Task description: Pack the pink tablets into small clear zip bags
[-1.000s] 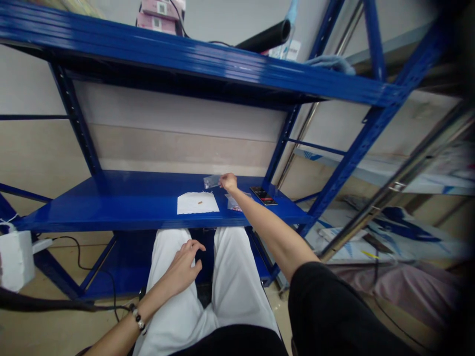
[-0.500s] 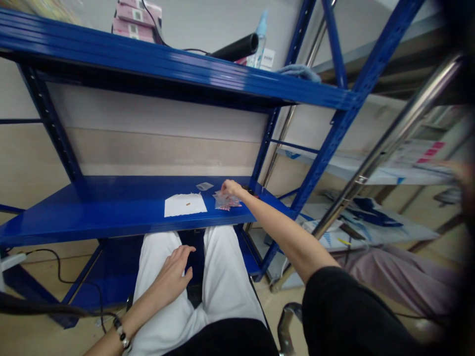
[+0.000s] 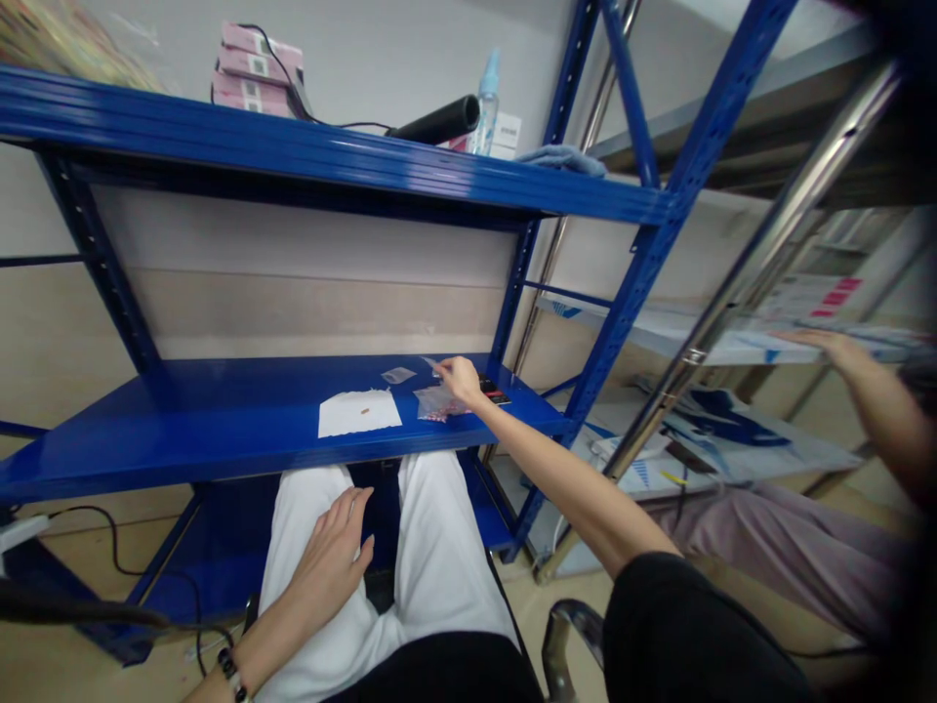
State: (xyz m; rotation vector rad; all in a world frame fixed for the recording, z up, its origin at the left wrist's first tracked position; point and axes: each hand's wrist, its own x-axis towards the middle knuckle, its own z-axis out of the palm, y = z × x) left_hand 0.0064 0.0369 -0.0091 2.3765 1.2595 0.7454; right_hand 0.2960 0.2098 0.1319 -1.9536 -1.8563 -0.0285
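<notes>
My right hand (image 3: 460, 379) is pinched over the right part of the blue shelf top (image 3: 220, 400). Between its fingertips is the pale, thin edge of what looks like a small clear plastic bag (image 3: 430, 362). Under and beside that hand lie clear bags with red-and-white printing (image 3: 433, 400). Farther left, a small clear bag (image 3: 398, 375) lies flat by itself. A white sheet of paper (image 3: 344, 418) carries a tiny brown piece (image 3: 365, 411), too small to name. My left hand (image 3: 337, 547) rests open above my thigh, holding nothing.
A dark item (image 3: 494, 391) lies right of the bags. Overhead, a blue shelf (image 3: 329, 151) holds pink boxes (image 3: 256, 68), a black tube (image 3: 435, 119), a spray bottle (image 3: 484, 103) and a blue cloth (image 3: 563, 159). Another person's hand (image 3: 827, 342) is at the steel rack on the right.
My right hand has lifted off the pile of bags with a thin, clear piece in its fingertips. The other person's hand has come into clearer view. My left hand stays above my thigh.
</notes>
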